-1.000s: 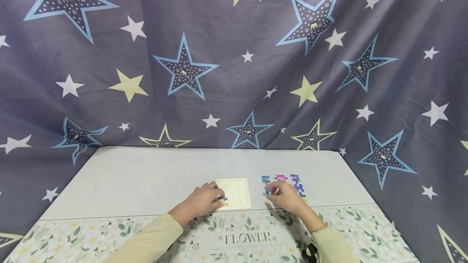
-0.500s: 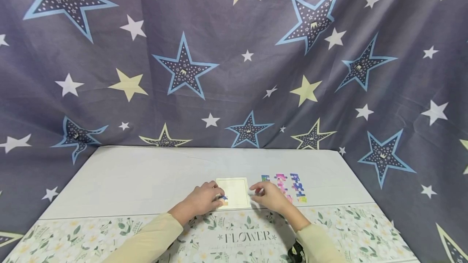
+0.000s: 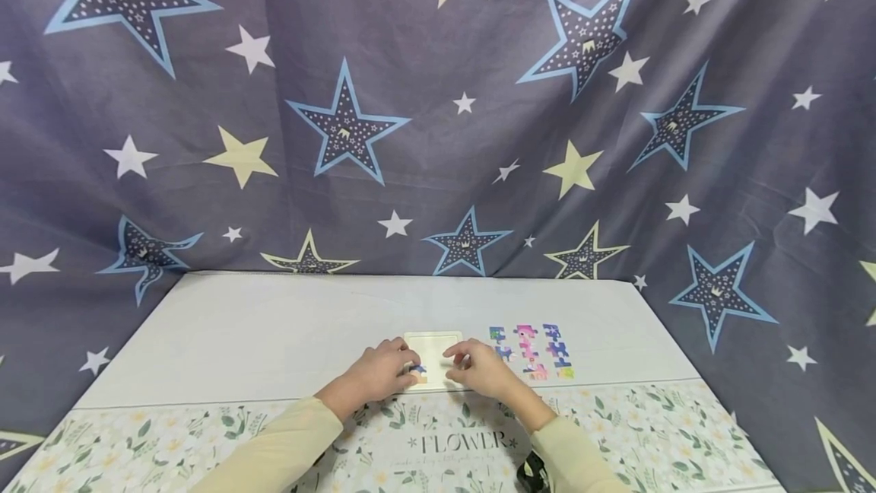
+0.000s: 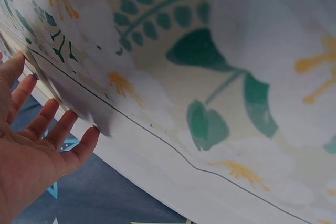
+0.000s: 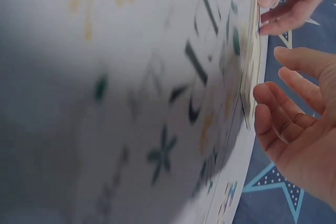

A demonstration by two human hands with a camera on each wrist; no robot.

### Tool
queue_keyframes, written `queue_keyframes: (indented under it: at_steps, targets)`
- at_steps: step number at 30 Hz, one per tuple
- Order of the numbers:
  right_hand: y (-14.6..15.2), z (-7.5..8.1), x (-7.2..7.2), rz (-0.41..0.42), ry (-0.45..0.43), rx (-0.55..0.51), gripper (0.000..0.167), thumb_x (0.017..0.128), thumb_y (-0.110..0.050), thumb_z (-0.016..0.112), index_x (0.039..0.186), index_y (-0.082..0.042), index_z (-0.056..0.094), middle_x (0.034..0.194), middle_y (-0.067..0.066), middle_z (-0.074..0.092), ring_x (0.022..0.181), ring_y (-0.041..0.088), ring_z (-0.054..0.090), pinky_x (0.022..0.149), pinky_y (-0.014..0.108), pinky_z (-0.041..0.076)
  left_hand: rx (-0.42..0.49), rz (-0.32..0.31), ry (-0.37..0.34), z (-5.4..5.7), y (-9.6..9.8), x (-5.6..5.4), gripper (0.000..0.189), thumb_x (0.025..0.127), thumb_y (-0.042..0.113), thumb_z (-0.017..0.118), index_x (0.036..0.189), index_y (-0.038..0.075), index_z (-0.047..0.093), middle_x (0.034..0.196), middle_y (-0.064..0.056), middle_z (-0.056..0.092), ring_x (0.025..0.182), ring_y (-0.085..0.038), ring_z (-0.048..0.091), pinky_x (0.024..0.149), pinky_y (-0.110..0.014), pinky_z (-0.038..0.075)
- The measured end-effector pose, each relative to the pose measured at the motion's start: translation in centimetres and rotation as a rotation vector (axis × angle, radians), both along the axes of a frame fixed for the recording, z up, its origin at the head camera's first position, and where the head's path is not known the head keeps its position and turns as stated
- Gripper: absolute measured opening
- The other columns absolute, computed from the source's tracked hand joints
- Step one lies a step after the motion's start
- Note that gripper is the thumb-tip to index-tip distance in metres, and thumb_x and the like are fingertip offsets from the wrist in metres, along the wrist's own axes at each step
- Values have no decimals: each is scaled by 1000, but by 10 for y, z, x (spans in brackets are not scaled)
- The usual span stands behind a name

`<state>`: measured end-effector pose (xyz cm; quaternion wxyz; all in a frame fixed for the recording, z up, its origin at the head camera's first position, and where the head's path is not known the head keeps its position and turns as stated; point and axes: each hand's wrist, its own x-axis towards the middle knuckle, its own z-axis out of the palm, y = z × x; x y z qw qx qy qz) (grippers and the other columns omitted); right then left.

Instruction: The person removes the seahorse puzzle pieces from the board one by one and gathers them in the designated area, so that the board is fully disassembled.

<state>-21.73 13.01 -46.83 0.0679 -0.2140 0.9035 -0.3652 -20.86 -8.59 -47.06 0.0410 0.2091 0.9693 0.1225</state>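
Observation:
A shallow cream puzzle tray [image 3: 434, 337] lies on the table, with a small blue-and-tan patch of puzzle [image 3: 418, 375] at its lower left corner. My left hand [image 3: 382, 368] rests at the tray's left side, index finger and thumb beside that patch. The left wrist view has this hand's fingers [image 4: 80, 148] spread, tips along the tray edge. Over the tray's right edge is my right hand [image 3: 484, 370], thumb and index finger bent towards each other with a gap. I cannot tell whether it holds a piece; its inner fingers are partly hidden.
Right of the tray lie colourful jigsaw pieces in three columns: blue-green [image 3: 497, 335], pink [image 3: 526, 341] and blue-purple [image 3: 557, 352]. A floral cloth [image 3: 274, 432] covers the near table; a star-patterned curtain [image 3: 438, 135] hangs behind and at both sides.
My right hand has moved left from the loose jigsaw pieces to the tray's right edge, uncovering the pink and blue columns. The left hand has stayed at the tray's left side.

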Motion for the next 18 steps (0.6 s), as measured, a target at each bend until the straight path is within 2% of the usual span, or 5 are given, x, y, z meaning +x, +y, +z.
queue_keyframes:
  at_steps: [9,18]
  targets:
    - [-21,-5,0,42,7,29,28,82,-15,70,109,-7,66,92,5,59,73,9,50,61,20,44,9,-17,0,2,-1,1,30,88,38,62,113,21,64,107,-1,56,97,-19,53,85,-51,48]
    - [-37,-9,2,-5,-3,59,26,82,-19,71,107,-10,68,89,1,59,72,7,50,61,20,43,13,-16,4,1,-1,0,32,87,39,62,114,21,64,106,0,55,96,-18,52,85,-51,48]
